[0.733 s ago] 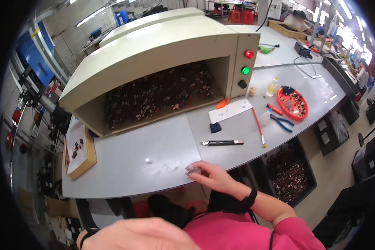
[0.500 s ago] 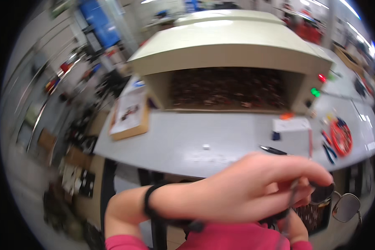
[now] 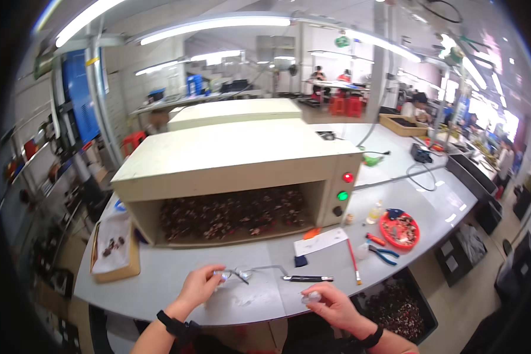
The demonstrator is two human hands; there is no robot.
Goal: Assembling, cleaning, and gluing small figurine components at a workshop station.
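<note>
My left hand (image 3: 202, 284) is over the front of the grey table, its fingers pinched on a thin-framed pair of glasses (image 3: 237, 275). The lenses are hard to make out. Further right, my right hand (image 3: 334, 307) pinches a small clear rounded piece (image 3: 311, 297), perhaps a lens; its exact kind is unclear. Between and just beyond the hands lies a black pen-like tool (image 3: 308, 278). A dark band sits on each wrist.
A cream, open-fronted machine (image 3: 230, 153) holds many small brown pieces. Left stands a paper-lined wooden tray (image 3: 134, 266). On the right lie a red-handled brush (image 3: 354, 262), blue-handled pliers (image 3: 384, 255) and a red bowl (image 3: 416, 241). A dark bin (image 3: 429, 330) stands below the table edge.
My left hand, earlier raised close across the view beside dark-lensed glasses, is now lowered over the table. My right hand has come into sight with the clear piece. The view has shifted.
</note>
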